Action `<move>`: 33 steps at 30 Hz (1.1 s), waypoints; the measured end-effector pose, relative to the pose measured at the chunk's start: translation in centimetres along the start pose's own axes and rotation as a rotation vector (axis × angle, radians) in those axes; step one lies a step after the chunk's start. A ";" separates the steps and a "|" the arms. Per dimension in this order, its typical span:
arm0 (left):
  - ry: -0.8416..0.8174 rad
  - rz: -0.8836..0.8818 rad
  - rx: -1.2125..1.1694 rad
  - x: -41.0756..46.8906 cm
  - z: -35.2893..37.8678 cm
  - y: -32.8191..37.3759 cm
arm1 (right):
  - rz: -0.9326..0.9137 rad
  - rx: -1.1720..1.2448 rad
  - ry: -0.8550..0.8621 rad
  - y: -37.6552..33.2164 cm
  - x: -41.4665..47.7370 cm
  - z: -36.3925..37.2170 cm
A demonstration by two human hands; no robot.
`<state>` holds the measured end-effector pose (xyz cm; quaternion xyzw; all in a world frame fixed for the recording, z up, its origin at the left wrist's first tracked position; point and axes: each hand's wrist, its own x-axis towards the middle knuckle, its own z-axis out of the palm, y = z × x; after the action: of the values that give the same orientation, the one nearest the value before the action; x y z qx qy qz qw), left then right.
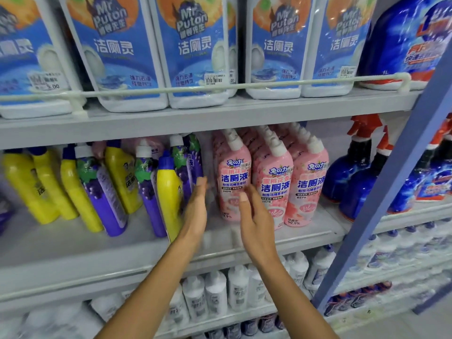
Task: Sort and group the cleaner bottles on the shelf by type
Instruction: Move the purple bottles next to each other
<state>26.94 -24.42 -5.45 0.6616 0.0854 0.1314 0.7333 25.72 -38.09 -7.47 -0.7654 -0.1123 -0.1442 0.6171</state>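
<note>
On the middle shelf point(73, 245), the yellow bottles point(167, 189) and purple bottles point(105, 199) are standing mixed together, five yellow and at least three purple showing, all near upright but leaning, caps tipping left. Just right of them the pink bottles point(276, 189) are standing straight, three across the front, more behind. The left hand point(195, 211) is hovering flat, fingers straight, just beside the nearest yellow one; the right hand point(255, 223) is hanging loose before the pink row, gripping nothing.

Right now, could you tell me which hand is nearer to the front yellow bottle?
Left. The left hand sits just right of the front yellow bottle, open beside it. The right hand is farther right, in front of the pink bottles.
</note>
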 end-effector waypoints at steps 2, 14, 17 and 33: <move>-0.004 0.013 0.002 -2.0 -1.7 0.3 | 0.079 0.136 -0.018 0.3 -0.5 -0.8; 0.189 0.076 -0.003 -8.5 -15.6 1.3 | 0.188 0.378 -0.034 -0.9 -5.0 0.9; 0.294 0.068 -0.007 -8.3 -18.6 2.1 | 0.176 0.391 -0.030 -2.5 -5.7 3.2; 0.244 0.178 0.246 -4.3 -19.9 4.9 | -0.048 -0.067 0.052 -7.1 -1.2 15.5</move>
<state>16.51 -6.45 -3.03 0.7302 0.1303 0.2634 0.6168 23.37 -21.43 -4.43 -0.7787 -0.1097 -0.1823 0.5902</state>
